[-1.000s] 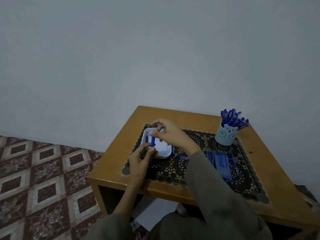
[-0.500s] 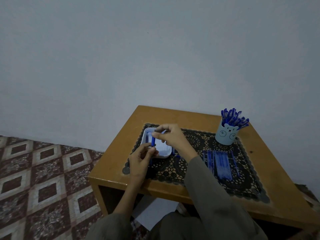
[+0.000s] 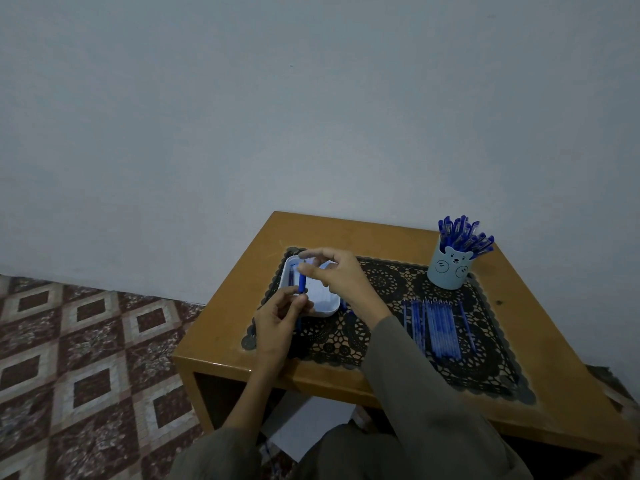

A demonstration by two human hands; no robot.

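Observation:
My left hand (image 3: 277, 323) holds a blue pen (image 3: 302, 282) upright by its lower part, over the near left corner of a white tray (image 3: 323, 306). My right hand (image 3: 334, 271) pinches the top end of the same pen with thumb and forefinger. The tray sits on a black lace mat (image 3: 381, 327) on a small wooden table (image 3: 346, 233). What lies inside the tray is mostly hidden by my hands.
A row of several blue pen parts (image 3: 438, 327) lies on the mat to the right. A light blue bear-faced cup (image 3: 449, 268) full of blue pens stands at the back right. A patterned tile floor (image 3: 86, 341) is on the left, a plain wall behind.
My right hand has shifted slightly along the pen's top end, its fingers working at the tip. My left hand and the pen stay almost in place.

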